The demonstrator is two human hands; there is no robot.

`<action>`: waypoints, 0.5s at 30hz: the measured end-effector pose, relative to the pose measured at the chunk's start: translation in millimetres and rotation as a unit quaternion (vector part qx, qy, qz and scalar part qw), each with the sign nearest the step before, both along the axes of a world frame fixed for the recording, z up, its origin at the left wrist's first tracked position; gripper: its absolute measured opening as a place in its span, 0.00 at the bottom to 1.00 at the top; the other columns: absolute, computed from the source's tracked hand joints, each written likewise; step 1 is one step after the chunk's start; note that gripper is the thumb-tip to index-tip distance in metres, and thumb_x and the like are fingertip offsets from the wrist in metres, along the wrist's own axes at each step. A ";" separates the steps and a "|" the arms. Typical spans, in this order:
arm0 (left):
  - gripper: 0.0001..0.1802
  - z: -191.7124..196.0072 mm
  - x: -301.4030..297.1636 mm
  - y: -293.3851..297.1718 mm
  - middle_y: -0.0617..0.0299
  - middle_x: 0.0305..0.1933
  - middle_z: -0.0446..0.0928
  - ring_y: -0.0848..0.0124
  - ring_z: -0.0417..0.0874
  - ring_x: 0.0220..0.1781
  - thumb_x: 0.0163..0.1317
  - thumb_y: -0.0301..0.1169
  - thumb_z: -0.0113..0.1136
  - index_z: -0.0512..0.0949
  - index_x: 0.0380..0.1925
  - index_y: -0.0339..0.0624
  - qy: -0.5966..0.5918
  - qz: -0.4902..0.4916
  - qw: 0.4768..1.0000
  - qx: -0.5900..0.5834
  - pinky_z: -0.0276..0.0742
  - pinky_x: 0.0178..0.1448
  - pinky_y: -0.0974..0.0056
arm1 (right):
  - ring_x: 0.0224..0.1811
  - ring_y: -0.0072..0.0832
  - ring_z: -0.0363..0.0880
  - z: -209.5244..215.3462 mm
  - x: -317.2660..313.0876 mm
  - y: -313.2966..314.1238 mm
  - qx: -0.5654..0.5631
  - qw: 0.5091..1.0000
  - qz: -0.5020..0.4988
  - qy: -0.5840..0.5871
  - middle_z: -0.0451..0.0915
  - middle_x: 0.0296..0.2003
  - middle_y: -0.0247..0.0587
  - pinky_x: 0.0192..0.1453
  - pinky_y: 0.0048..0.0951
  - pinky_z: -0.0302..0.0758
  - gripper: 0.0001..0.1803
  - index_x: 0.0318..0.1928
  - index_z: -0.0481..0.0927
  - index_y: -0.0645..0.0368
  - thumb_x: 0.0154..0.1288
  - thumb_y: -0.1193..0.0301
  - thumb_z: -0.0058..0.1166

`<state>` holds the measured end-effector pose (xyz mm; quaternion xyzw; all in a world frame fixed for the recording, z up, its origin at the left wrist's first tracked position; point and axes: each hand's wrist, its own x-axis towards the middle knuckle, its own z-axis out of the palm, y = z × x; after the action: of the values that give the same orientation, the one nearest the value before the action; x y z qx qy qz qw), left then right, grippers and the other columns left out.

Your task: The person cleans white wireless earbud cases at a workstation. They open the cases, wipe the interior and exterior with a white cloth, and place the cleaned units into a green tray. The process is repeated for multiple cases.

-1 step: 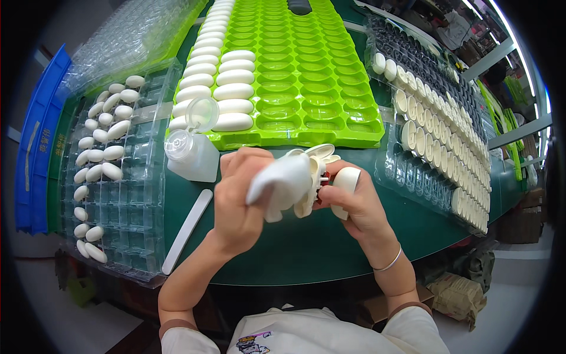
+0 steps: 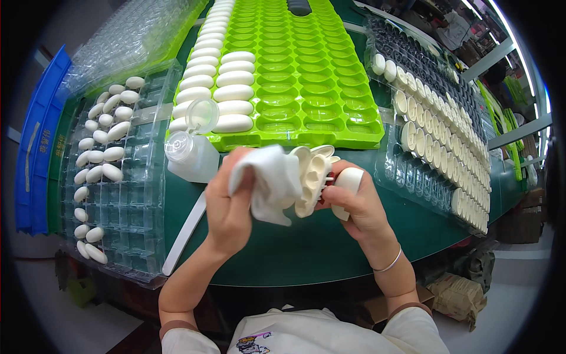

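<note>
My left hand [image 2: 229, 218] is closed around a bunched white cloth [image 2: 270, 183]. The cloth hangs over the fingers and comes up to a cream plastic case [image 2: 312, 183] with rounded hollows along it. My right hand [image 2: 367, 213] grips this case, where a bit of dark red shows near the fingertips. A curved cream shell [image 2: 349, 179] also sits among the right fingers. Close behind my left hand stands a squat clear bottle [image 2: 193, 158] with its round lid [image 2: 202, 115] flipped up. A flat white strip [image 2: 186, 233] lies beside my left forearm.
Ahead lies a bright green tray [image 2: 318, 140] with white oval cases in its left columns. On the left, a clear tray [image 2: 138, 236] holds loose white ovals, beside a blue bin [image 2: 35, 153]. To the right are trays of cream shells [image 2: 439, 150] and dark pieces [image 2: 407, 53].
My left hand and the cloth have shifted slightly left, and the cloth is less blurred. More of the cream case's hollows show. My right hand stays almost in place.
</note>
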<state>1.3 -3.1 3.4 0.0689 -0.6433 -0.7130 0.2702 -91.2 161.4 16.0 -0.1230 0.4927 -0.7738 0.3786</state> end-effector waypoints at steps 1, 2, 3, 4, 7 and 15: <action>0.15 3.3 1.0 -1.2 0.63 0.36 0.72 0.79 0.71 0.38 0.66 0.33 0.39 0.68 0.43 0.33 0.038 -0.011 0.992 0.117 0.68 0.42 0.73 | 0.33 0.28 0.78 0.0 -0.3 0.7 -0.026 1.000 -0.004 0.004 0.76 0.34 0.44 0.37 0.27 0.79 0.14 0.39 0.72 0.67 0.50 0.77 0.55; 0.16 7.8 3.4 -2.6 0.62 0.37 0.71 0.78 0.71 0.38 0.66 0.34 0.39 0.67 0.44 0.32 0.059 0.001 0.988 0.144 0.68 0.42 0.73 | 0.34 0.29 0.78 -0.6 -2.6 2.9 -0.045 0.999 -0.012 -0.019 0.76 0.35 0.44 0.37 0.29 0.79 0.14 0.38 0.72 0.67 0.48 0.79 0.54; 0.16 12.1 5.9 -3.1 0.61 0.38 0.71 0.78 0.72 0.39 0.66 0.34 0.39 0.67 0.44 0.31 0.080 0.013 0.982 0.171 0.68 0.43 0.73 | 0.34 0.29 0.78 1.3 -1.8 1.9 -0.058 0.998 -0.015 -0.025 0.76 0.35 0.44 0.37 0.29 0.79 0.13 0.38 0.72 0.67 0.48 0.80 0.54; 0.16 11.9 6.6 -1.4 0.61 0.38 0.71 0.77 0.72 0.39 0.66 0.34 0.39 0.67 0.43 0.31 0.089 0.034 0.983 0.159 0.68 0.43 0.73 | 0.34 0.29 0.78 1.9 0.2 1.1 -0.067 0.997 -0.021 -0.030 0.76 0.35 0.44 0.37 0.29 0.79 0.13 0.37 0.72 0.67 0.47 0.80 0.54; 0.16 3.1 12.3 1.4 0.57 0.44 0.69 0.71 0.72 0.43 0.66 0.34 0.37 0.64 0.46 0.33 0.098 0.074 0.989 0.083 0.69 0.46 0.67 | 0.34 0.30 0.78 -0.8 1.7 3.8 -0.071 0.996 -0.035 -0.035 0.76 0.35 0.44 0.37 0.30 0.79 0.13 0.37 0.72 0.65 0.46 0.80 0.54; 0.13 7.7 4.1 -2.0 0.59 0.30 0.76 0.65 0.72 0.33 0.45 0.25 0.60 0.69 0.32 0.40 0.194 0.167 0.896 -0.362 0.64 0.37 0.66 | 0.34 0.30 0.78 -3.3 0.9 2.5 -0.053 0.997 -0.028 -0.042 0.75 0.36 0.44 0.37 0.31 0.79 0.14 0.37 0.71 0.65 0.47 0.78 0.55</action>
<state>5.4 -5.1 11.1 -0.0666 -0.7710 -0.3743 0.5109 -90.3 163.9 12.7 -0.0961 0.4379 -0.8138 0.3699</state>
